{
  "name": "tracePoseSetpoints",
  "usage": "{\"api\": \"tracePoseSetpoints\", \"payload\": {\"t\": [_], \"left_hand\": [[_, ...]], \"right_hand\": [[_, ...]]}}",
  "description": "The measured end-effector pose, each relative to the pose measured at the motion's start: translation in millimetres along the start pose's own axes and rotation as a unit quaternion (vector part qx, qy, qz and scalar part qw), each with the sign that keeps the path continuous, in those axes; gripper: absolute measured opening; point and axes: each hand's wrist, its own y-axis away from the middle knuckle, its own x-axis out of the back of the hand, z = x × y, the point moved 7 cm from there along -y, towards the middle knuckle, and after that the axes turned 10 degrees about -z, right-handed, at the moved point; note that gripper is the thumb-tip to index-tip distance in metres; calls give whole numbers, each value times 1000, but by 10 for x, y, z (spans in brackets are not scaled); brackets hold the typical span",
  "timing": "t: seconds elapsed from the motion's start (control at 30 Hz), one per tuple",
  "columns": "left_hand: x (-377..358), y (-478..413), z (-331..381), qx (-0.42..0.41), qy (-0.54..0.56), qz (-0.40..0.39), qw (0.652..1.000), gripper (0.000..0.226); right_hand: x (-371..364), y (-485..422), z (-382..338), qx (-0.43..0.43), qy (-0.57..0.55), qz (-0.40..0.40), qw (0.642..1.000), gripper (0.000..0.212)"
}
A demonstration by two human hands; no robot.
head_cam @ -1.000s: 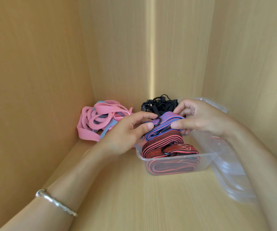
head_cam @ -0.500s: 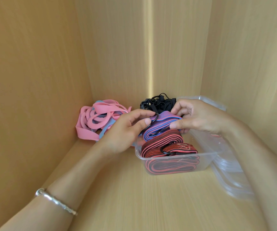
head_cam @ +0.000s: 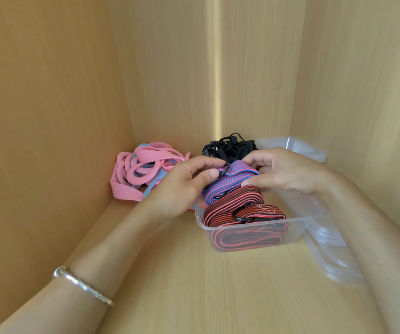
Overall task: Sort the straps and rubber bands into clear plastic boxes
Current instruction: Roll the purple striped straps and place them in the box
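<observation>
A folded blue and purple striped strap (head_cam: pixel 228 183) sits at the back of a clear plastic box (head_cam: pixel 254 233). My left hand (head_cam: pixel 182 186) pinches its left end by the black ring. My right hand (head_cam: pixel 283 173) grips its right end, fingers curled over it. In front of it in the same box lie folded red and black striped straps (head_cam: pixel 240 208). A heap of pink and light blue rubber bands (head_cam: pixel 143 171) lies in the back left corner. Black straps (head_cam: pixel 230 148) are piled behind my hands.
I am working inside a wooden cabinet with walls left, right and behind. Another clear box (head_cam: pixel 297 147) stands at the back right. A stack of clear lids (head_cam: pixel 333 249) lies to the right of the filled box. Bare wooden shelf (head_cam: pixel 194 285) lies in front.
Both hands have stayed on the blue and purple strap, shifting only slightly as it settles lower into the box. Nothing else has moved.
</observation>
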Motion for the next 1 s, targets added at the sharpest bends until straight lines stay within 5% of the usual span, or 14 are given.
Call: {"api": "tracePoseSetpoints", "payload": {"t": [0.2,0.4,0.7,0.8,1.0], "left_hand": [[-23,15,-25,-5,-12,-17,1000,25],[37,26,-46,-20,-39,5,999,24],[57,51,-34,-18,-106,3,994,18],[30,68,14,-28,-122,-1,992,17],[39,65,6,-16,-128,5,992,21]], "right_hand": [[4,10,22,-26,70,2,997,19],[54,75,32,-25,-89,-1,996,19],[6,58,-2,-49,-18,7,999,27],[20,40,10,-46,-13,16,999,10],[25,37,7,-58,18,25,998,13]]}}
